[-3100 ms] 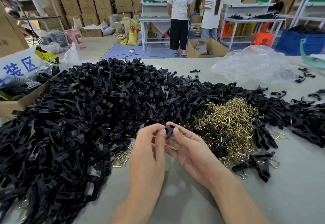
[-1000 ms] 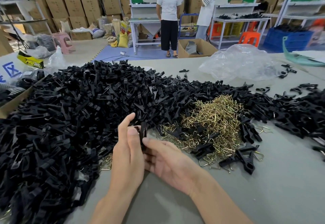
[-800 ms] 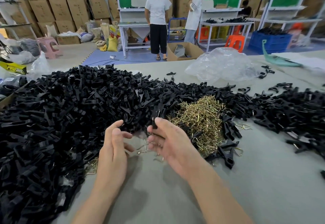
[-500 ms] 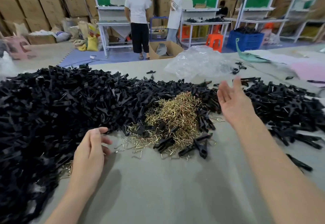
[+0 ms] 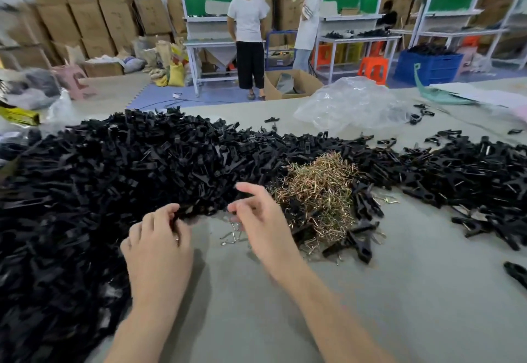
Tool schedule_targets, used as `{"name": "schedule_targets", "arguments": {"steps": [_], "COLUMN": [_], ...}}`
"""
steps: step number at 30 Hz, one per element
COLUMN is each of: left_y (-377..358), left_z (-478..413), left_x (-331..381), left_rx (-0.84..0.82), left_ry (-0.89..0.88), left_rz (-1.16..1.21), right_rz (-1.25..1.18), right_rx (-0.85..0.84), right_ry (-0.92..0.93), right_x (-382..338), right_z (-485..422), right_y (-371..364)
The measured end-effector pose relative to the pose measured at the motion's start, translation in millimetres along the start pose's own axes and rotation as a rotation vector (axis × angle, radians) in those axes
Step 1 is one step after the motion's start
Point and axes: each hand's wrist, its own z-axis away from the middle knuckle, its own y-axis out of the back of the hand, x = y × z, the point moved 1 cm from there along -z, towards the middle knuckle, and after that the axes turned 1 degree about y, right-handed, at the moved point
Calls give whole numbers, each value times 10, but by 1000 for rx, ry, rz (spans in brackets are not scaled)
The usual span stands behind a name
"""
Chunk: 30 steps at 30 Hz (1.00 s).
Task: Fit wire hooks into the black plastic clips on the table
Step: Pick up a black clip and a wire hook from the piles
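A big heap of black plastic clips (image 5: 114,168) covers the left and middle of the grey table (image 5: 399,291). A mound of brass wire hooks (image 5: 319,185) lies to its right. A few loose hooks (image 5: 231,234) lie on the table between my hands. My left hand (image 5: 159,243) sits at the heap's near edge, its fingers curled around a black clip (image 5: 182,213). My right hand (image 5: 256,217) hovers just above the loose hooks with fingers spread and nothing visible in it. The picture is slightly blurred.
A second spread of black clips (image 5: 470,180) lies at the right, with several clips (image 5: 359,237) beside the hook mound. A crumpled clear plastic bag (image 5: 350,103) sits at the back of the table. Two people (image 5: 249,34) stand beyond the table among shelves and boxes.
My right hand has come back from far out over the right-hand clips, palm up, to the loose hooks. My left hand has moved forward to the heap's edge and closed on a clip.
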Motion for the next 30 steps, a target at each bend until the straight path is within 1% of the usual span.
{"name": "schedule_targets", "arguments": {"steps": [2,4,6,8,10,16,20,23,24,26,28,30], "left_y": [19,10,-12,-20,-22,-13,37,73,66,33,-16,-33], "left_z": [-24,-45,-60,-66,-62,-75,-84,-83,-68,-10,50,72], "left_x": [-75,-138,-177,-187,-194,-245,-212,-116,-74,8,63,82], "left_rx": [23,-46,-121,-143,-137,-64,25,57,25,-98,-208,-248], "left_ry": [-8,4,5,-2,-11,-52,-103,-216,-238,-225,-194,-159], "left_rz": [-176,-272,-323,-327,-334,-319,-210,-59,29,203,309,370], "right_rz": [154,254,356,430,447,383,344,257,207,126,143,154], "right_rx": [-33,-43,-18,12,15,-13,-4,-26,-59,-136,-172,-162], "right_ry": [58,99,160,197,187,170,181,153,122,68,73,89], "right_x": [123,198,250,284,290,275,248,235,230,214,207,196], "right_z": [18,6,-7,-23,-25,6,24,25,22,20,20,20], "right_y": [-146,-183,-164,-141,-133,-133,-131,-132,-138,-152,-146,-138]}}
